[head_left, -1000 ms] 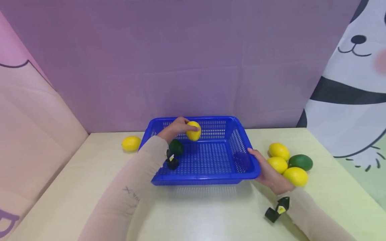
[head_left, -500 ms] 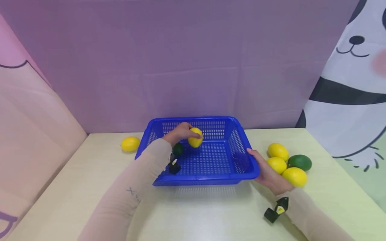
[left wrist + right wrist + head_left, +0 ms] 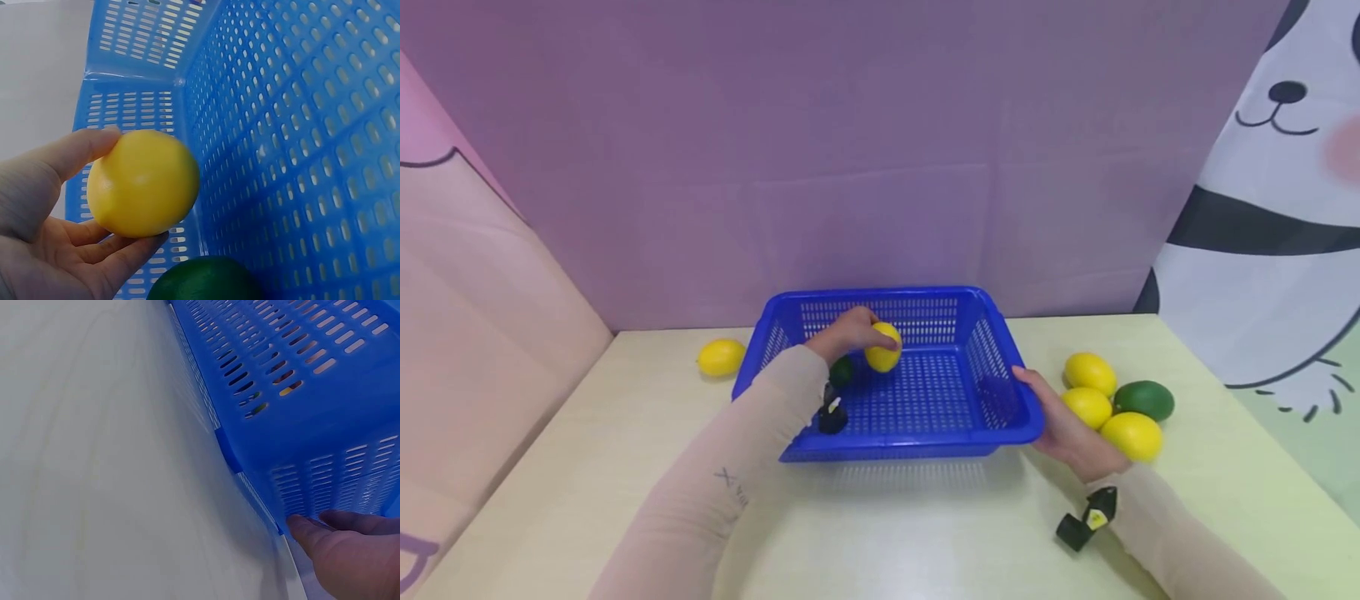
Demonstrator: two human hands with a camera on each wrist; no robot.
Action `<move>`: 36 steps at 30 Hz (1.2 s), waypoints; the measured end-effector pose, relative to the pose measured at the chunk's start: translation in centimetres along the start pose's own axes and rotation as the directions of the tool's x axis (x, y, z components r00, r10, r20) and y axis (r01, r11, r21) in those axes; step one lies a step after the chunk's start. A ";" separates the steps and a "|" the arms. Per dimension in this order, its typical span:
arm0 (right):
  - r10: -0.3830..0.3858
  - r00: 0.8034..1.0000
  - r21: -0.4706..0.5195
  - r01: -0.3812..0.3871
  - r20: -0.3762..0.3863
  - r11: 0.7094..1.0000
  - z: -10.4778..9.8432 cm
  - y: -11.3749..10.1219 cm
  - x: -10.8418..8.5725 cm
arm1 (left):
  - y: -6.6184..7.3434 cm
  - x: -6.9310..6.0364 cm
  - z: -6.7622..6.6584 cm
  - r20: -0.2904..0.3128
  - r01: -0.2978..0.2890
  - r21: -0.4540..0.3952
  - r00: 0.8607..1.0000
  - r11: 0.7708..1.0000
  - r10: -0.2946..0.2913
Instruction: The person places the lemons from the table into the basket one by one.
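My left hand (image 3: 852,328) is inside the blue basket (image 3: 895,440), with a yellow lemon (image 3: 883,348) pinched between thumb and fingers. In the left wrist view the thumb lies on top of the lemon (image 3: 144,183) and the fingers are beneath it. A dark green fruit (image 3: 842,372) lies in the basket beside that hand, partly hidden by the wrist; its top shows in the left wrist view. My right hand (image 3: 1063,425) holds the basket's right end at the rim. In the right wrist view the fingers of that hand (image 3: 350,553) touch the basket's outer wall (image 3: 325,481).
One yellow lemon (image 3: 721,357) lies on the table left of the basket. To the right, beyond my right hand, three yellow lemons (image 3: 1090,374) and a green fruit (image 3: 1144,401) lie clustered. A purple cloth (image 3: 880,167) hangs behind the table (image 3: 880,525).
My left hand has lowered the lemon deeper into the basket and slightly toward me, mostly during the first half second. My right hand keeps its hold on the basket.
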State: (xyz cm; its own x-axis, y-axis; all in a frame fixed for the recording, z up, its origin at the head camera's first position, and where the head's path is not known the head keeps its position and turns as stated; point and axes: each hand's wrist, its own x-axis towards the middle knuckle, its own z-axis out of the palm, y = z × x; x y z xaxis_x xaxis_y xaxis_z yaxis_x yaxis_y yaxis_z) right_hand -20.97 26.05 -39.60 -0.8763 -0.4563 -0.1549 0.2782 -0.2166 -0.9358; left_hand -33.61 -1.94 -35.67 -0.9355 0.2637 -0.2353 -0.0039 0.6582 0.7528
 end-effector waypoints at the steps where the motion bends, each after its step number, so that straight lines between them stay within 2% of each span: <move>1: 0.003 1.000 -0.003 -0.003 -0.005 1.000 0.0 0.0 0.0 | 0.0 0.0 0.0 0.003 0.004 0.003 1.000 1.000 -0.004; 6: 0.023 0.999 -0.017 -0.024 -0.029 1.000 0.2 -0.2 0.0 | 0.0 -0.3 -0.2 0.038 0.007 0.047 0.999 0.999 -0.009; 13: 0.007 1.000 0.016 -0.007 0.004 1.000 0.2 -0.2 0.2 | -0.2 -0.5 0.0 0.076 0.002 0.112 0.997 0.994 -0.011; 19: 0.015 1.000 0.018 -0.015 0.000 1.000 0.2 -0.2 0.2 | -0.3 -0.6 0.0 0.102 0.046 0.111 0.993 0.993 -0.057; 29: 0.011 1.000 0.017 -0.011 0.014 1.000 0.1 -0.1 0.1 | -0.3 -0.4 0.1 0.119 0.054 0.104 0.991 0.993 -0.066; 36: 0.014 1.000 -0.023 -0.014 -0.016 1.000 0.1 -0.1 0.0 | -0.4 -0.4 0.2 0.132 0.036 0.107 0.990 0.994 -0.050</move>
State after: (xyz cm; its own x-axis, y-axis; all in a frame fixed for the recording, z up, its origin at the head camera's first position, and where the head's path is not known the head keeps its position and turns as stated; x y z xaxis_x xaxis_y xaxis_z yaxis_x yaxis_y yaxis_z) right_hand -20.96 26.00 -39.48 -0.8787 -0.4450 -0.1727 0.2811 -0.1899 -0.9407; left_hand -33.21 -2.14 -35.99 -0.8795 0.3210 -0.3514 0.0004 0.7388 0.6739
